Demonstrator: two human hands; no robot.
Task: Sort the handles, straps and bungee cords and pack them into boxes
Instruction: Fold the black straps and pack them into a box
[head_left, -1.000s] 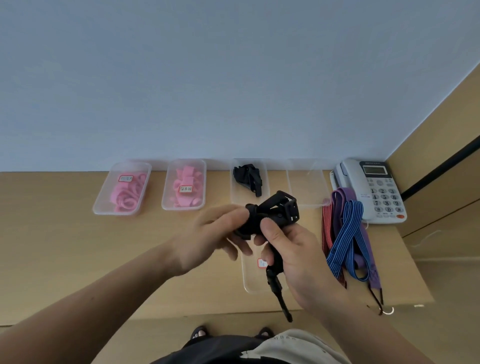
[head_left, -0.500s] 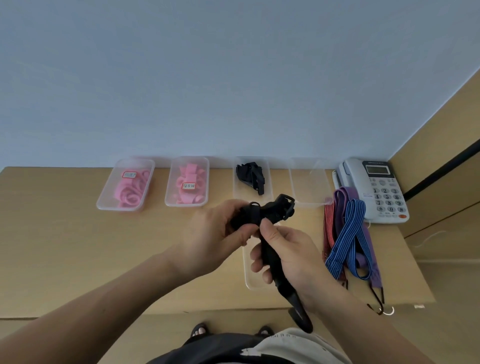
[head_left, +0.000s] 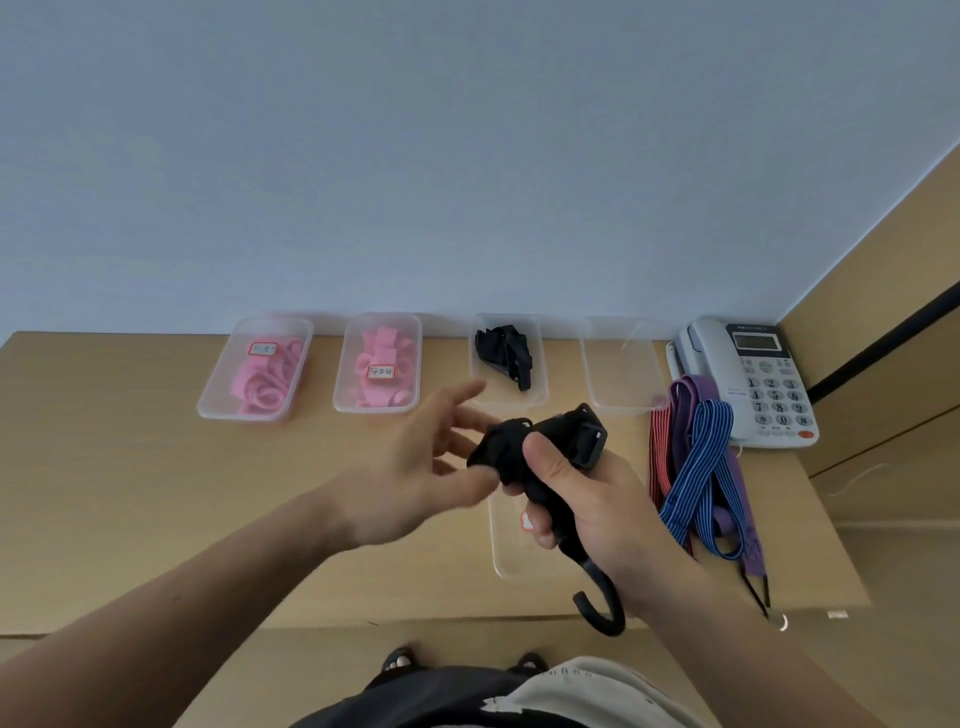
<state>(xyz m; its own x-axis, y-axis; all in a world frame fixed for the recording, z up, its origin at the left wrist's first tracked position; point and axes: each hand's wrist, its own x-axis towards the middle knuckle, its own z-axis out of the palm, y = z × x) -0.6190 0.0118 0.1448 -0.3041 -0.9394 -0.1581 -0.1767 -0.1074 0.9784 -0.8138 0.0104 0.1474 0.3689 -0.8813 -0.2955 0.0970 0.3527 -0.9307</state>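
My right hand (head_left: 592, 499) grips a black strap (head_left: 545, 447) with a buckle at its top and a hook hanging below my wrist. My left hand (head_left: 415, 467) is beside the strap's folded end, fingers spread, thumb near the bundle. Along the wall stand clear boxes: two with pink pieces (head_left: 260, 374) (head_left: 382, 366), one with black straps (head_left: 506, 353), one bare (head_left: 621, 369). Another clear box (head_left: 511, 551) lies under my hands. Red, purple and blue bungee cords (head_left: 701, 467) lie at the right.
A white desk telephone (head_left: 753, 379) stands at the back right corner. The wooden table (head_left: 104, 493) ends at a front edge near my body; a wooden side panel rises at the right.
My left hand has loosened from the strap and its fingers have spread. The hook end has swung down below my right wrist.
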